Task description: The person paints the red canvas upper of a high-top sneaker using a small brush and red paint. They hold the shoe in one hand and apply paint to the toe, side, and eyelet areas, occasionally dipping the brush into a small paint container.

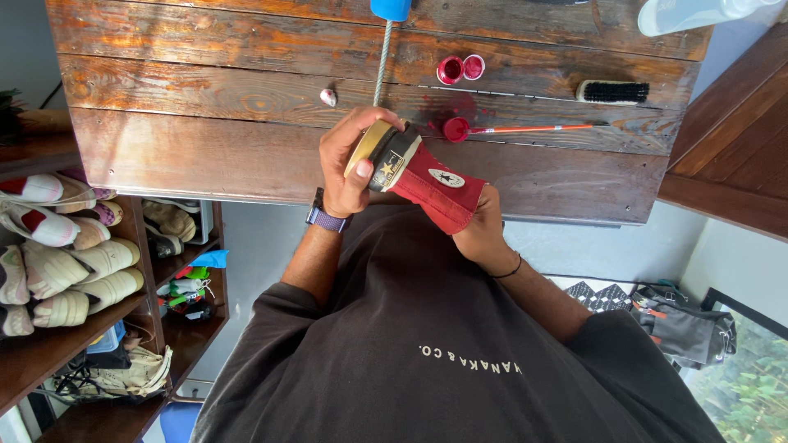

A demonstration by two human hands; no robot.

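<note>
I hold a red high-top canvas sneaker (431, 184) over the near edge of a dark wooden table (205, 156). My left hand (349, 160), with a purple watch at the wrist, grips the tan sole and black heel end. My right hand (483, 234), with a thin black wrist band, clasps the red upper from below. The sneaker lies sideways, with a white round patch facing up. Just beyond it on the table rest a small red pot (455, 129) and an orange-handled paintbrush (533, 129), with red stains around them.
Two open red paint pots (460, 68), a black bristle brush (611, 92), a small white lump (328, 97) and a blue-capped metal rod (383, 49) lie further back. A shelf of shoes (57, 262) stands at the left, a grey bag (685, 328) at the right.
</note>
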